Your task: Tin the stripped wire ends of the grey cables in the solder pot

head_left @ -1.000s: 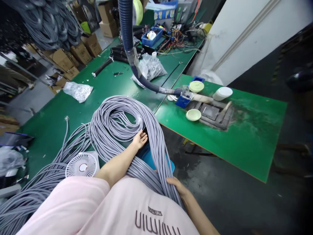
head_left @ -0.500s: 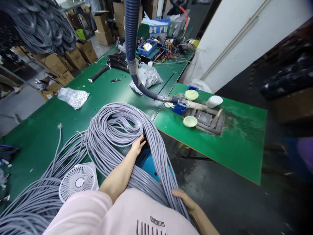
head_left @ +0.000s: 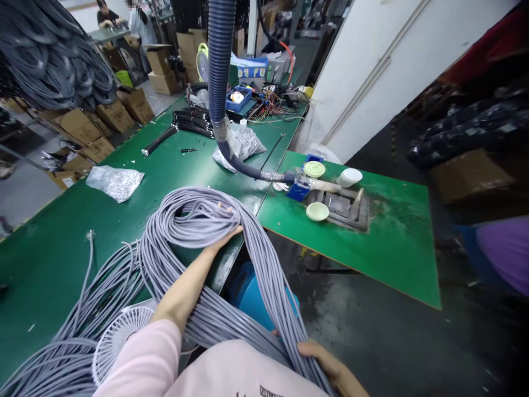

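A big coil of grey cable (head_left: 159, 234) lies on the green table and hangs over its edge towards my body. My left hand (head_left: 226, 236) reaches under the coil's inner strands at the far end, and its fingertips come up among them, so it is closed round that bundle. Near my body at the lower right, my right hand (head_left: 318, 354) grips the hanging strands, thumb on the outer side and a fingertip showing on the other. Most of the right fingers are hidden behind the cable.
More grey cable (head_left: 53, 353) and a white fan (head_left: 119, 339) lie at the left. A blue bin (head_left: 250, 298) stands below the table edge. A ribbed hose (head_left: 221, 66) hangs over the table to a soot-stained side board (head_left: 397, 248) with pale bowls (head_left: 317, 212).
My left hand has gone from touching the coil with spread fingers to wrapping round its inner strands from below. My right hand keeps its hold. The view has shifted a little.
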Demonstrator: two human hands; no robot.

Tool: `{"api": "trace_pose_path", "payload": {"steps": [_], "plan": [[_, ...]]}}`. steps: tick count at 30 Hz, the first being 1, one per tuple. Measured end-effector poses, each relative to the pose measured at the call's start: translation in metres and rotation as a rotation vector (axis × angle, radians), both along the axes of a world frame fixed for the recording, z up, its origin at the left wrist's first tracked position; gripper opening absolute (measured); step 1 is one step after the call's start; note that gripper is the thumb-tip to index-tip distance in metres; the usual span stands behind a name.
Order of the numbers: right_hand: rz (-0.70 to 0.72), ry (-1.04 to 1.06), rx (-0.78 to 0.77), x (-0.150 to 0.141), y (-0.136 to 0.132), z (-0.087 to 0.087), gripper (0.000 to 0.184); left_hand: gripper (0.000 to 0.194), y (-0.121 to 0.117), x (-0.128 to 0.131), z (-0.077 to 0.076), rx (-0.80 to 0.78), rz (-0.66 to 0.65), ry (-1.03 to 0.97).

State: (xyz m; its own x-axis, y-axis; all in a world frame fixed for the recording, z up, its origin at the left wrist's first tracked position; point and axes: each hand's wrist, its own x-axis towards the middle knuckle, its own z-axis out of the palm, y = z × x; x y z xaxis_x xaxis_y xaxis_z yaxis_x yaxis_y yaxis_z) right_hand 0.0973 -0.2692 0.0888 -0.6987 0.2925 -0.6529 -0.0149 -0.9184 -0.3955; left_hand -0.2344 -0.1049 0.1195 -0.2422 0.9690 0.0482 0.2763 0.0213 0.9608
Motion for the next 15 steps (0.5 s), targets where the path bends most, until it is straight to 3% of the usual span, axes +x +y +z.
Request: {"api": "trace_pose_path", "payload": {"steps": [3, 6, 8, 11, 15], "plan": [[-0.022, -0.026, 0.026, -0.009, -0.004, 0.002, 0.06, 0.064, 0.017, -0.035, 0.046, 0.127, 0.034, -0.053], [-0.037, -0.012, 0.046, -0.02, -0.01, 0.003, 0.053, 0.07, 0.04, -0.077, 0.113, 0.352, 0.109, -0.32], [-0.037, -0.006, 0.075, -0.027, -0.013, 0.004, 0.05, 0.08, 0.051, -0.094, 0.16, 0.402, 0.144, -0.413], [-0.027, -0.022, 0.113, -0.032, -0.018, 0.008, 0.053, 0.091, 0.05, -0.089, 0.223, 0.417, 0.194, -0.365], [-0.052, -0.044, 0.109, -0.022, -0.031, 0.009, 0.057, 0.098, 0.019, -0.056, 0.285, 0.514, 0.044, -0.203]]}}
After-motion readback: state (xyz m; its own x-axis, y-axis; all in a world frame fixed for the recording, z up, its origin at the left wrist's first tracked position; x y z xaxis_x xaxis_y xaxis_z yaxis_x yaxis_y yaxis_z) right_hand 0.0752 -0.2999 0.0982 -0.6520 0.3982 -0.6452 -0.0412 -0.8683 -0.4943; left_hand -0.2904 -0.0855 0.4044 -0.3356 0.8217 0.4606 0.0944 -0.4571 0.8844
